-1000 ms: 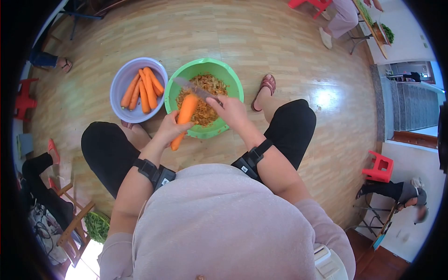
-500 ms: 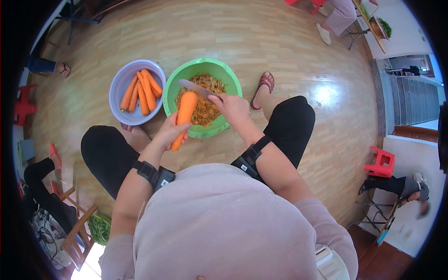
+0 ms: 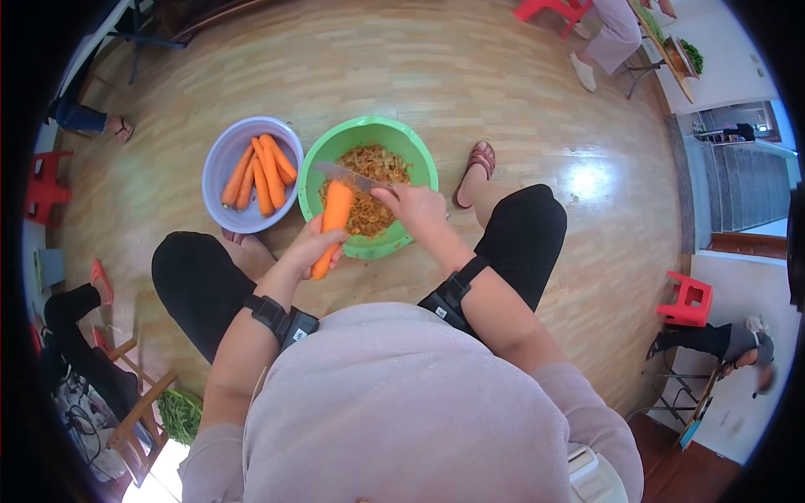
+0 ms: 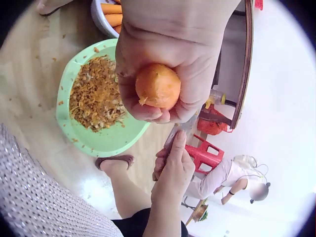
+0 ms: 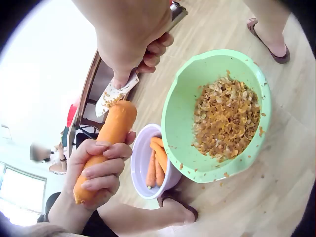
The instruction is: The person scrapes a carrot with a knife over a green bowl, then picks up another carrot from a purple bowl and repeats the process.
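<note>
My left hand (image 3: 314, 243) grips a thick orange carrot (image 3: 338, 205) around its lower half, its broad end slanting up and away from me. In my right hand (image 3: 419, 208) is a knife, held by the handle, with the blade (image 5: 106, 101) right at the carrot's upper end. Orange scraps cling to the blade in the right wrist view. Below both hands stands a green basin (image 5: 170, 106) with a heap of brownish-orange peelings (image 5: 227, 118) in it. From the left wrist view the carrot's rounded lower end pokes out of my curled fingers.
Left of the green basin, a pale purple basin (image 3: 207, 176) holds several carrots (image 3: 267, 180). Both basins stand on the wood-patterned floor (image 3: 402, 67) between my feet. A red stool (image 3: 688, 299) and a person bending over a table are at the right.
The head view has shifted slightly, putting basins and hands a little lower in it. The blade sits closer to the carrot's upper end. Both hands keep their hold.
</note>
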Available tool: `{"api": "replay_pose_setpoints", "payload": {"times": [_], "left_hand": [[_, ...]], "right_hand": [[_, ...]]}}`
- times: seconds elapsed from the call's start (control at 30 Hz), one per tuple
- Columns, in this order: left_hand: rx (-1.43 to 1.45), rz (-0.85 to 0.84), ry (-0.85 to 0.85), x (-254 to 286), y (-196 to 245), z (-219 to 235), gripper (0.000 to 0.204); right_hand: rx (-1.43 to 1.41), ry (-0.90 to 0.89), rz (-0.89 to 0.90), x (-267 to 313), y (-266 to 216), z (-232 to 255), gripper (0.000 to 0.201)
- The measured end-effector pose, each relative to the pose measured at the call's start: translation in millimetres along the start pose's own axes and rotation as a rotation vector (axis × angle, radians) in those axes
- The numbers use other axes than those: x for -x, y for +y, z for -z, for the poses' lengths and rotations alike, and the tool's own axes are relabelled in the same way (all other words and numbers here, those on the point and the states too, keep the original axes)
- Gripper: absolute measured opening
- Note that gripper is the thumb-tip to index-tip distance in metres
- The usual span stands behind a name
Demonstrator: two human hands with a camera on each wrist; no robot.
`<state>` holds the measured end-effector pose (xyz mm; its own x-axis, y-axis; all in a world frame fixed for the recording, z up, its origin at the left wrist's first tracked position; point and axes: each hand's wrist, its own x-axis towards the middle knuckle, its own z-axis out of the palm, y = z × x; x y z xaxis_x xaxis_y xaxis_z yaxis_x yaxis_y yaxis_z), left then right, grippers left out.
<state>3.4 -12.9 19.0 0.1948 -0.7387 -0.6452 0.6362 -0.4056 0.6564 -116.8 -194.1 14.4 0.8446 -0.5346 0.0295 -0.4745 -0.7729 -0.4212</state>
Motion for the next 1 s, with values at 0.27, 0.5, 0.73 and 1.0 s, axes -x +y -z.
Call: {"api": "replay_pose_setpoints", "payload": {"times": [0.27, 0.5, 0.73, 1.0], "left_hand": [[0.082, -0.027, 0.031, -5, -2, 4, 0.042], [-0.039, -0.031, -0.057, -1, -3, 2, 0.044], [-0.079, -0.052, -0.012, -3, -5, 3, 0.052], [-0.234, -0.093, 0.049, 0, -4, 3, 0.057]], "right_hand": [[-0.119, 0.025, 0.195, 10, -19, 3, 0.05], [-0.04, -0.058, -0.07, -3, 9, 1, 0.05], [-0.087, -0.128, -0.09, -2, -4, 15, 0.052], [-0.139, -0.182, -0.183, -6, 2, 16, 0.056]]}}
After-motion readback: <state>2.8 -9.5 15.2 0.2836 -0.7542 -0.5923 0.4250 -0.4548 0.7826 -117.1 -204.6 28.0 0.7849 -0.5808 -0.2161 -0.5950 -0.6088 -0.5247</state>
